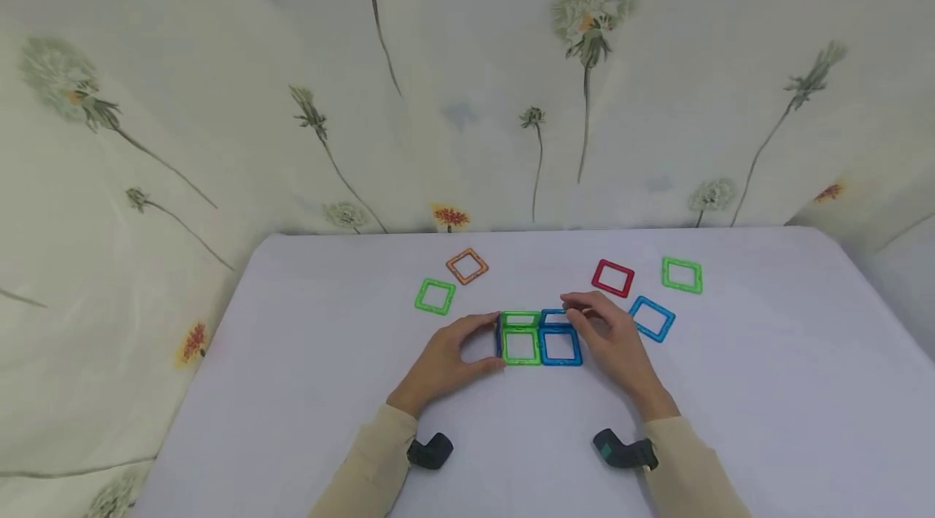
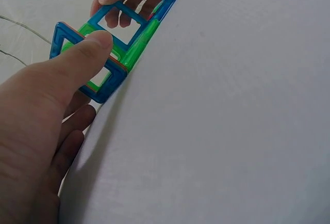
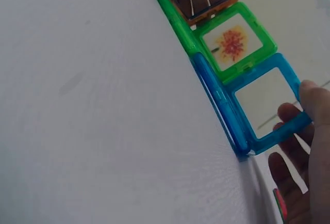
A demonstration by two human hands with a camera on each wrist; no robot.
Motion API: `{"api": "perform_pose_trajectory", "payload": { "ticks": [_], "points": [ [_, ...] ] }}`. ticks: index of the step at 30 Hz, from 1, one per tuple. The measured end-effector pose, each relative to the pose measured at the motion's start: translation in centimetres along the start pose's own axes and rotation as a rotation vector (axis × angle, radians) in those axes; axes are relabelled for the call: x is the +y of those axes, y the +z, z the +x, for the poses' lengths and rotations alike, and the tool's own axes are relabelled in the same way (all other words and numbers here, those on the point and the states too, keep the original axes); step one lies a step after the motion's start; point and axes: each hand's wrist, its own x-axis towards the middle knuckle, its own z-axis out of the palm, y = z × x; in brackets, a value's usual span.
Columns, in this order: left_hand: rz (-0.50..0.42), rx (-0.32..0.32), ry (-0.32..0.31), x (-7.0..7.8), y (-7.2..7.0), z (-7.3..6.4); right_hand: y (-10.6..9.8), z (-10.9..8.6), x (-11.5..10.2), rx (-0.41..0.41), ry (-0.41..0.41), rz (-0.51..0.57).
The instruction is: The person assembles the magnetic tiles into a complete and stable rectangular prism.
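Observation:
Several square magnetic tiles form a joined structure in front of me: a green tile (image 1: pixel 522 362) and a blue tile (image 1: pixel 562 362) lie flat. Along their back edge stand an upright green tile (image 3: pixel 252 72) and an upright blue tile (image 3: pixel 267 144). At the left end, another blue tile (image 2: pixel 111 90) stands upright, with orange showing along its edge and inner side. My left hand (image 1: pixel 441 360) grips this end tile between thumb and fingers. With thumb and fingertips, my right hand (image 1: pixel 617 346) pinches the outer upper corner of the upright blue back tile.
Loose tiles lie behind the structure: an orange one (image 1: pixel 454 274) and a green one (image 1: pixel 435 310) on the left, then red (image 1: pixel 613 291), blue (image 1: pixel 653 336) and green (image 1: pixel 682 288) ones on the right. A flower-printed cloth (image 1: pixel 467 136) hangs behind the white table (image 1: pixel 307 339).

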Motion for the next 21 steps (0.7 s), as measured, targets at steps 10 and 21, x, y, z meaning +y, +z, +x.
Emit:
{"api": "perform_pose_trajectory", "payload": {
  "ticks": [10, 21],
  "points": [
    [0.034, 0.002, 0.004, 0.1, 0.0, -0.1, 0.9, 0.3, -1.5, -0.044, -0.053, 0.018],
    [0.02, 0.018, -0.007, 0.1, -0.1, -0.1, 2.4, 0.8, -2.7, -0.011, -0.001, -0.013]
  ]
}}
